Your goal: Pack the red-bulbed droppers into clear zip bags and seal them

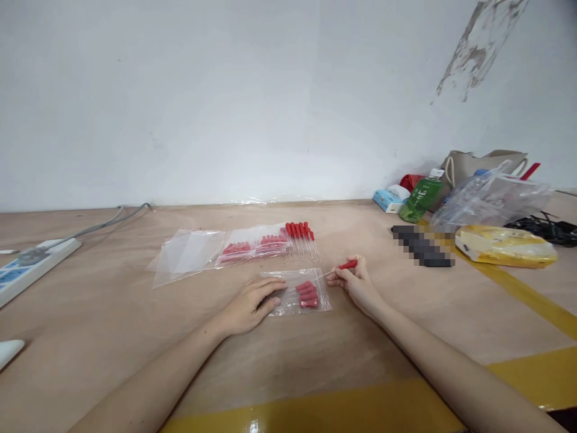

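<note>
My right hand (353, 280) is closed on a small red-handled screwdriver (348, 264) with a thin pale shaft, its tip pointing left at the mouth of a clear zip bag (278, 308). Inside that bag lie several red handles (308, 294), stacked side by side. My left hand (256, 302) rests with its fingers stretched out over the bag's left part, pressing on it. Just beyond, several loose red-handled screwdrivers (300, 231) lie in a row, handles away from me. Left of them are filled bags (252, 243) with red handles, overlapping each other.
Flat clear bags (187, 255) lie at the left of the filled ones. A power strip (38, 264) with a grey cable is at far left. To the right are a blurred black object (424, 245), a yellow packet (507, 246), a green bottle (421, 197) and a tissue pack (390, 198).
</note>
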Available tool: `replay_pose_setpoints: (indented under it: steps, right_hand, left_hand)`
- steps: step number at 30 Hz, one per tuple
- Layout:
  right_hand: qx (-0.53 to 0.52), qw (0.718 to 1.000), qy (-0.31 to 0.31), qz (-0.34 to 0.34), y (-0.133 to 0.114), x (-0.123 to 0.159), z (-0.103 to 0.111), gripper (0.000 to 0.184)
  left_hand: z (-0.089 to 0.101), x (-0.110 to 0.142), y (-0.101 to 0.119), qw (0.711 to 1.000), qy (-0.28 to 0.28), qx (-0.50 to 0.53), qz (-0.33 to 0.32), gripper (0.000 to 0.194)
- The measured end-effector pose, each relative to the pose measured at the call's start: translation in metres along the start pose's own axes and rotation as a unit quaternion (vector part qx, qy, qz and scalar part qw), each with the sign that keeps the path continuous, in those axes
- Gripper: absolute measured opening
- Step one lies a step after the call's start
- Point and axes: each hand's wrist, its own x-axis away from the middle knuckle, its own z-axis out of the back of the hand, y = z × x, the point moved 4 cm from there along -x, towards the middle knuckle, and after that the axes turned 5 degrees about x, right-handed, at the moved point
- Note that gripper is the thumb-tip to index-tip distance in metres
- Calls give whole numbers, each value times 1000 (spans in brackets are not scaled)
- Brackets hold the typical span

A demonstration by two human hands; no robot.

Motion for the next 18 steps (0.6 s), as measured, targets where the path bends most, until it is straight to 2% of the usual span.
replay_pose_setpoints:
  steps: [3,6,10,15,18]
  right_hand:
    - [-15,1000,-9,-13,-3,3,3,49]
    - [-31,999,-12,-34,-4,1,6,39]
    - [16,998,-12,-54,0,-2,7,33]
    - [89,993,-70,-43,0,1,-3,39]
    - [63,989,-121,-62,-1,6,-10,36]
  left_hand:
    - [1,1,-1,1000,10,7,0,33]
    - [2,2,-1,1000,19,13,1,34]
    - [2,2,0,1000,18,12,10,38]
    - [2,2,0,1000,14,6,15,41]
    - [2,2,0,1000,17,11,12,40]
